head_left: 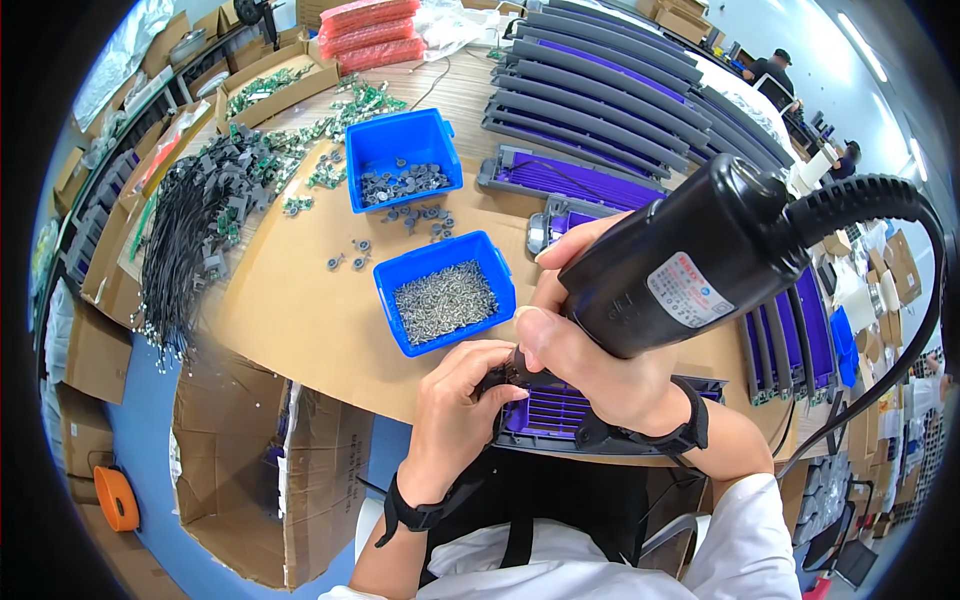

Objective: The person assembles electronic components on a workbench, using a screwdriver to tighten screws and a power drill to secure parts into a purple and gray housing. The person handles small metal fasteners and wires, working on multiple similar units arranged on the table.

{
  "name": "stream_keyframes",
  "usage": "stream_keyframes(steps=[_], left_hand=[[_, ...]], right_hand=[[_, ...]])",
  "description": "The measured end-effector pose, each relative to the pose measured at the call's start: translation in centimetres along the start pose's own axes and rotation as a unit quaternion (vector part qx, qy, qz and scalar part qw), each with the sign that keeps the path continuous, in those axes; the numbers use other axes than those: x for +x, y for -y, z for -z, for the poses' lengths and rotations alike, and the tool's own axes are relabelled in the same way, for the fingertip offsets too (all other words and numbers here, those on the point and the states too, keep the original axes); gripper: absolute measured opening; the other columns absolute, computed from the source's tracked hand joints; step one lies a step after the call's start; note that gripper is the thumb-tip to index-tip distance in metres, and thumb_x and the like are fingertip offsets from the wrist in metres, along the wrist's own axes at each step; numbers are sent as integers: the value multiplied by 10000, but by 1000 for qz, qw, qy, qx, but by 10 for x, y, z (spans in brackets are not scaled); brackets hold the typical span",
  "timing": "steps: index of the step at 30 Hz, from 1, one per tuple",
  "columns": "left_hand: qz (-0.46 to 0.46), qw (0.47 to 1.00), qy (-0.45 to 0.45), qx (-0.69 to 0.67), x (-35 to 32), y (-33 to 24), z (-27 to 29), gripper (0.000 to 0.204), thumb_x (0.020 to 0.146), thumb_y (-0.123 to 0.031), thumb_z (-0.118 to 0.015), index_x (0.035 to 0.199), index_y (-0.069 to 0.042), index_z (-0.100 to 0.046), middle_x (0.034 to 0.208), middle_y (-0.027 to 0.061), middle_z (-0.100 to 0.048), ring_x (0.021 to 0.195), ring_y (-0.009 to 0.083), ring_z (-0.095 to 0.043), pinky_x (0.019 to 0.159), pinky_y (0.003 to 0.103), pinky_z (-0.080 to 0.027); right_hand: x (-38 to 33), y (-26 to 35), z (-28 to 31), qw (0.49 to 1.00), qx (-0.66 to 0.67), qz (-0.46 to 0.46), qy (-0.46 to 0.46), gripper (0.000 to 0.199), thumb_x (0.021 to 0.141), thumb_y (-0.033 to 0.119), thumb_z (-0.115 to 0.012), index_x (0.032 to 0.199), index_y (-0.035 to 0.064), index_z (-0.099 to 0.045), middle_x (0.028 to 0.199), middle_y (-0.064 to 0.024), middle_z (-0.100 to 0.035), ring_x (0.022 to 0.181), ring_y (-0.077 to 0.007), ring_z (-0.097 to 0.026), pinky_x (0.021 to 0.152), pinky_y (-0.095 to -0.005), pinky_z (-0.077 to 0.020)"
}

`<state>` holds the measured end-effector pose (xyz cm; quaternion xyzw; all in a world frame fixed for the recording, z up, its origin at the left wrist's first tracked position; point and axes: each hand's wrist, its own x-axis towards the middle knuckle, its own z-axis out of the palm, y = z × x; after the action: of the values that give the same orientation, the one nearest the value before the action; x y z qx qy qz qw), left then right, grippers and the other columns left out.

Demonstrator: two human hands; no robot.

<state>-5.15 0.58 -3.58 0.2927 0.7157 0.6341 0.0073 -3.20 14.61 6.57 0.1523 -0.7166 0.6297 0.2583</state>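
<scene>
My right hand (590, 370) is wrapped round a thick black electric screwdriver (640, 265), tilted with its cord end up to the right. Its lower end points down toward a grey-framed panel with a purple slatted grille (550, 410) at the table's front edge. My left hand (455, 400) is closed at the panel's left end, thumb and fingers pinched around something dark, partly hidden by the right hand. Just beyond the hands sits a blue bin (450, 252) filled with small silver screws (445, 303).
Behind it, another blue bin (400, 140) holds small grey round parts. Black cables (190, 220) and green circuit boards (365, 105) lie on the left. Purple-grey panels (600, 95) are stacked at the back right. The screwdriver's thick cord (935, 290) loops down the right side.
</scene>
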Motion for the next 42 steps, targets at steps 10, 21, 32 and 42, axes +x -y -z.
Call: stream_keyframes(steps=[10,21,32,42], left_hand=[[2,1000,-2,3,-1,0,1,375,689,41,-807,1041,-2,-682,1020,118,-701,910,276,-673,767,354,-546],[-6,1000,4,25,-2,-1,2,375,697,33,-812,1039,14,-660,1021,136,-691,906,295,-669,768,361,-541],[-7,1000,3,10,-2,2,1,369,692,48,-807,1028,20,-656,1017,140,-688,907,304,-669,770,362,-536],[-8,999,8,31,0,-6,4,339,705,51,-799,1015,8,-667,980,130,-681,885,301,-662,747,371,-525]], right_hand=[[0,-1,-1,1000,-2,-13,-1,376,798,-86,-673,1119,-10,-492,682,-83,-604,572,-143,-623,541,-246,-499],[2,-6,2,999,-32,23,36,353,804,-61,-694,1075,1,-477,693,-84,-600,588,-132,-618,542,-241,-486],[2,-3,1,1000,-1,-8,21,360,792,-25,-711,1071,0,-485,688,-80,-607,579,-122,-607,543,-235,-474],[3,-7,5,997,-44,26,64,362,783,-9,-719,1033,14,-458,693,-70,-615,603,-107,-600,567,-234,-480]])
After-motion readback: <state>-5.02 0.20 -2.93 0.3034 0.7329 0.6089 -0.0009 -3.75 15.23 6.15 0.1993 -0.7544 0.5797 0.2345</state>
